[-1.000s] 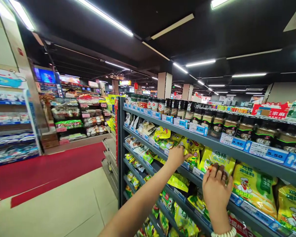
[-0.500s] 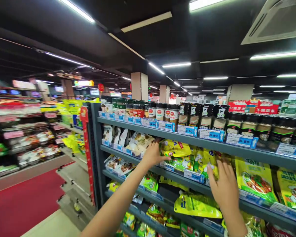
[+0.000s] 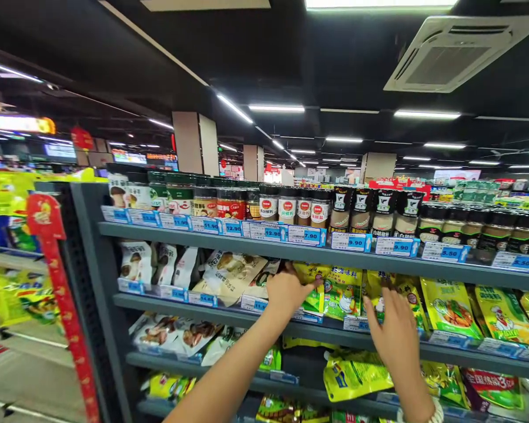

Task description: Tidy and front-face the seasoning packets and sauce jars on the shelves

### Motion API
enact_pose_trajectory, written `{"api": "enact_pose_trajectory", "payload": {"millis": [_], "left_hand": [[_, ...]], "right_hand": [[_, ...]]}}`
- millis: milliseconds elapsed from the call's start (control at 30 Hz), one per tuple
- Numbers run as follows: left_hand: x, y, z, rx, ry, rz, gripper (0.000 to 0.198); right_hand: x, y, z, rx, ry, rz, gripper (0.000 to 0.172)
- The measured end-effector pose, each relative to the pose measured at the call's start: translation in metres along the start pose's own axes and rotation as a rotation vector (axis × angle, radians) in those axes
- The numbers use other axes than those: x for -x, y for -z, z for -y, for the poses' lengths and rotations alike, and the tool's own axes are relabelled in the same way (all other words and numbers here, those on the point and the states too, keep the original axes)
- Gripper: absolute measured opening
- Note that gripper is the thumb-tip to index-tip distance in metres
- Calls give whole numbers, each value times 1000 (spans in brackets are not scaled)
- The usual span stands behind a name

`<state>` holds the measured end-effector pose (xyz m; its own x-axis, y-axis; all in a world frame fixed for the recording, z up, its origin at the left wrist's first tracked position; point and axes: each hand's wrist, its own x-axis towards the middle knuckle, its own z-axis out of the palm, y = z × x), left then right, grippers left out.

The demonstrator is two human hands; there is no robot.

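On the second shelf, my left hand reaches in with its thumb spread against a yellow-green seasoning pouch. Its fingertips are partly hidden behind the pouch's edge. Right beside that pouch stands another seasoning pouch with a chicken picture. My right hand has its fingers apart and rests at the front of a yellow pouch, fingertips near its upper part. Neither hand is closed round anything. To the left of my left hand lies a beige mushroom pouch.
Spice jars line the top shelf above price tags. More yellow pouches stand to the right. A yellow-green spouted pouch lies on the shelf below. A red strip runs down the shelf's left end.
The view has swung right and closer to the shelf. The yellow pouch by my left hand, tipped forward before, now stands upright in the row. My right hand remains at the pouches.
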<state>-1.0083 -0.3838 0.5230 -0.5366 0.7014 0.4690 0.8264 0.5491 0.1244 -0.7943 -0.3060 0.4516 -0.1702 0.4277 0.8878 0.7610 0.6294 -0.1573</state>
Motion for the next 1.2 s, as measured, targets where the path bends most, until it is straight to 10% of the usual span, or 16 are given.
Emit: {"api": "enact_pose_trajectory", "payload": {"millis": [233, 400, 567, 733, 900, 967, 1067, 1200], "left_hand": [[18, 19, 13, -19, -49, 119, 59], [31, 12, 25, -39, -101, 92, 53], [50, -9, 41, 102, -360, -256, 72], [67, -32, 38, 235, -594, -376, 49], [127, -87, 28, 569, -679, -586, 28], [153, -123, 20, 515, -796, -473, 28], [173, -175, 5, 437, -694, -290, 37], [173, -203, -14, 470, -630, -352, 34]], "right_hand": [[3, -13, 76, -158, 200, 477, 55], [-8, -7, 81, -212, 233, 549, 52], [7, 35, 37, -443, 287, 154, 46], [111, 59, -37, -384, -11, -296, 39], [245, 59, -84, -203, -294, 8, 19], [274, 62, -96, -161, -367, 109, 17], [283, 71, -114, -186, -391, 171, 17], [260, 76, -138, -305, -250, 272, 23]]}}
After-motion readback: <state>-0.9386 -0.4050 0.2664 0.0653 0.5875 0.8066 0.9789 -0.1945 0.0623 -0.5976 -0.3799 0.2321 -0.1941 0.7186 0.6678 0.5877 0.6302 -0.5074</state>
